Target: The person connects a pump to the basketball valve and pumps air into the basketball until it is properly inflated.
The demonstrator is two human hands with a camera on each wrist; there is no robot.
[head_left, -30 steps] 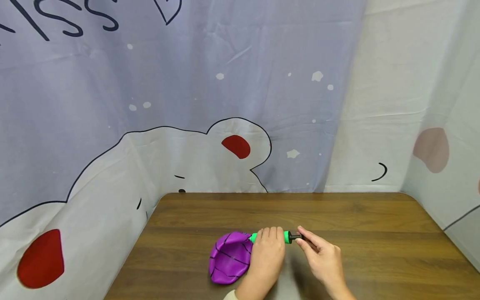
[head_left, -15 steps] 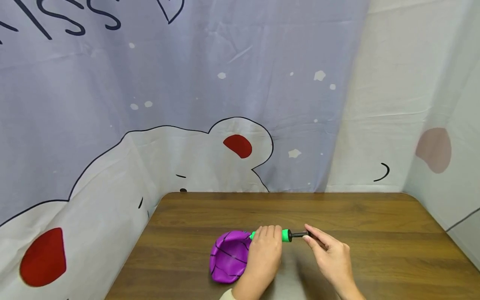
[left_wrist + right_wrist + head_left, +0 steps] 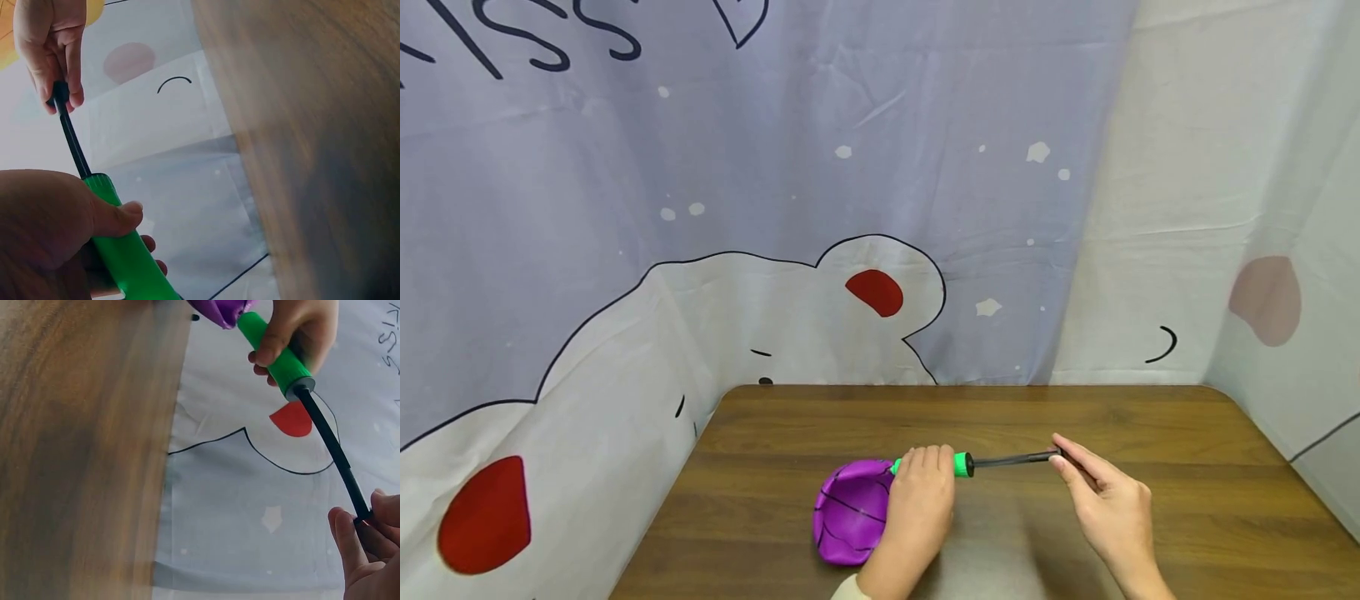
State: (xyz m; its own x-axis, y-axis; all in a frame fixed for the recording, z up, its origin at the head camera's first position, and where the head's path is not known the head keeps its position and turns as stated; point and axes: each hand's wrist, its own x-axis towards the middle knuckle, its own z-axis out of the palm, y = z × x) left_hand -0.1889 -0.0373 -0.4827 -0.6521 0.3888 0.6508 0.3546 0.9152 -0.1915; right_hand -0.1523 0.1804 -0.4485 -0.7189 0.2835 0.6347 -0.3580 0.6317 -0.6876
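Note:
A green hand pump (image 3: 962, 464) lies level in the head view, its barrel gripped by my left hand (image 3: 921, 504). Its black rod (image 3: 1011, 459) is drawn far out to the right. At the rod's end my right hand (image 3: 1108, 504) pinches the small black handle (image 3: 59, 92) between thumb and fingers. On the pump's left end sits a dented, partly deflated purple ball (image 3: 850, 512) with black lines; my left hand and forearm hide its right side. The right wrist view shows the barrel's nozzle end meeting the ball (image 3: 222, 309).
A brown wooden table (image 3: 1150, 425) lies beneath the hands. Behind and beside it hangs a printed cloth (image 3: 760, 167) in blue-grey and white, with red patches and dark outlines.
My right hand has moved to the right, pulling the pump's rod much farther out of the barrel. My left hand, pump and ball have shifted slightly left.

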